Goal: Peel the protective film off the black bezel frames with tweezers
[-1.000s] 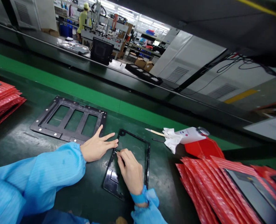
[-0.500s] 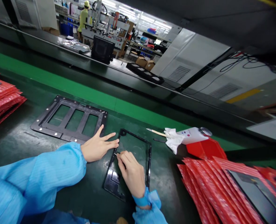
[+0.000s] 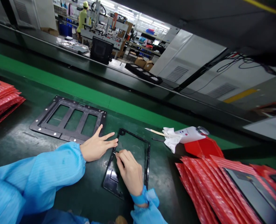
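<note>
A thin black rectangular frame [image 3: 149, 158] lies flat on the dark green table. My left hand [image 3: 97, 147] has its fingers spread, with the fingertips at the frame's upper left edge. Pinched over that same edge, my right hand [image 3: 130, 169] holds a small thing whose pale, thin tip [image 3: 114, 153] barely shows; the rest is hidden by the fingers. A glossy dark panel fills the frame's lower left part. Behind my left hand lies a larger black tray-like fixture [image 3: 64, 124] with three rectangular openings and small round metal dots along its border.
Red bubble-wrap pouches are stacked at left [image 3: 4, 99] and right [image 3: 198, 186], with a dark flat panel [image 3: 250, 193] on the right stack. A pale-handled blade [image 3: 155, 132], white wipe [image 3: 171, 140], white bottle [image 3: 191, 134] and red bin [image 3: 204, 147] sit beyond. A person [image 3: 83, 18] stands far back.
The whole view has shifted slightly, so things appear a little further left. Both hands keep their places at the frame's edge, the right one still pinching.
</note>
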